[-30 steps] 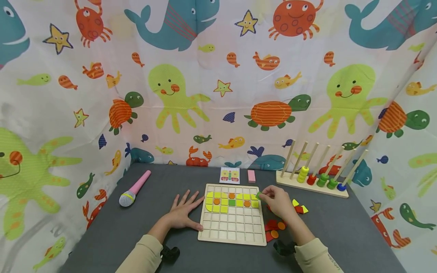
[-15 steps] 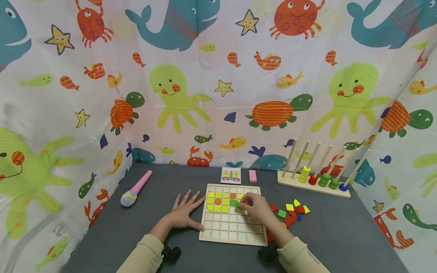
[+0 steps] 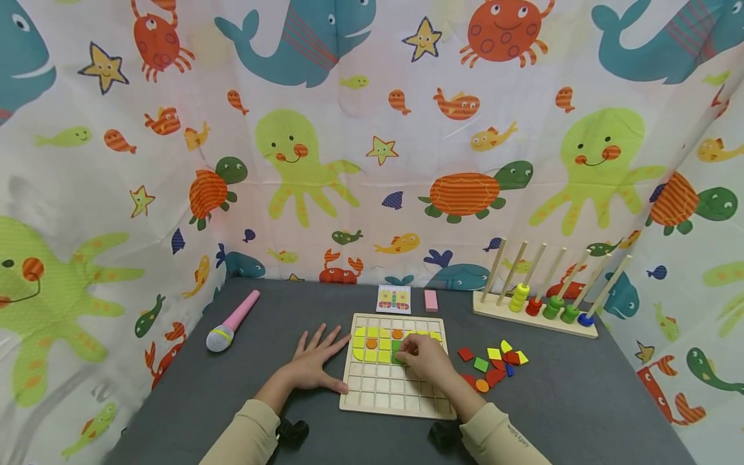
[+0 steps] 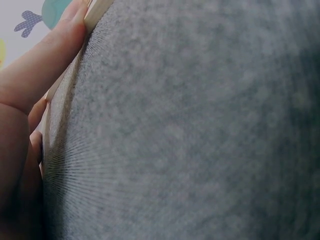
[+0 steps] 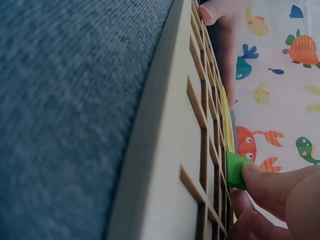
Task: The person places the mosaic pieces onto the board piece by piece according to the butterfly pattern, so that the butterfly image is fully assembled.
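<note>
My right hand (image 3: 429,359) is over the wooden grid board (image 3: 380,402), thumb and finger pinching a green square tile (image 5: 237,170). That tile stands tilted at the board's cells, just below another green tile (image 3: 396,345) set in the grid. Yellow tiles (image 3: 383,356) and orange round tiles (image 3: 371,343) fill several cells of the upper rows; my right hand hides part of the right side. My left hand (image 3: 310,368) lies flat with fingers spread at the board's left edge. Its thumb (image 4: 57,52) touches the board's side in the left wrist view.
Loose red, yellow, blue and green tiles (image 3: 480,365) lie right of the board. Behind it are a pattern card (image 3: 393,299) and a pink block (image 3: 430,300). A peg stand with coloured rings (image 3: 533,314) is at back right, a toy microphone (image 3: 232,321) at left.
My right hand has moved left from the board's upper right edge to its middle, carrying the green tile and lowering it toward the cells. My left hand has stayed in place.
</note>
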Tool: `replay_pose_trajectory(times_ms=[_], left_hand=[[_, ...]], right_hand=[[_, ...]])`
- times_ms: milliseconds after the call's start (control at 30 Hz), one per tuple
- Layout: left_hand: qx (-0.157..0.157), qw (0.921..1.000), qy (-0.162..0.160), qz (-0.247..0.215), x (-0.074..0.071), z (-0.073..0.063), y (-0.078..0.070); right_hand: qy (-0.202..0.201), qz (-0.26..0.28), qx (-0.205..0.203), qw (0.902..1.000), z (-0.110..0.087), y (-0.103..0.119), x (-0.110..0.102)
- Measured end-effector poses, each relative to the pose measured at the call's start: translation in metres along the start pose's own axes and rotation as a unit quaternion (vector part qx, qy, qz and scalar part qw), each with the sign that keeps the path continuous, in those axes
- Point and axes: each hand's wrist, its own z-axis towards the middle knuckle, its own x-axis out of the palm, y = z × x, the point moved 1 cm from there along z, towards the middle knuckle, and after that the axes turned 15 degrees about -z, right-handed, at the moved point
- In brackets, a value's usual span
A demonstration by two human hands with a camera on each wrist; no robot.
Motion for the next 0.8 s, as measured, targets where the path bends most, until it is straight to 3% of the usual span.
replay_pose_trajectory(times_ms=[300,533,800], left_hand=[[-0.003,1.0000,-0.001,0.000,0.002,0.002,0.003],[-0.005,1.0000,-0.002,0.001,0.003,0.002,0.003],[-0.003,1.0000,-0.002,-0.003,0.003,0.002,0.005]], right_hand=[[-0.004,-0.040,0.009,0.9991,0.002,0.004,0.000],[-0.013,-0.036,0.009,0.9992,-0.002,0.001,-0.001],[-0.039,-0.020,0.029,0.9986,-0.009,-0.008,-0.019]])
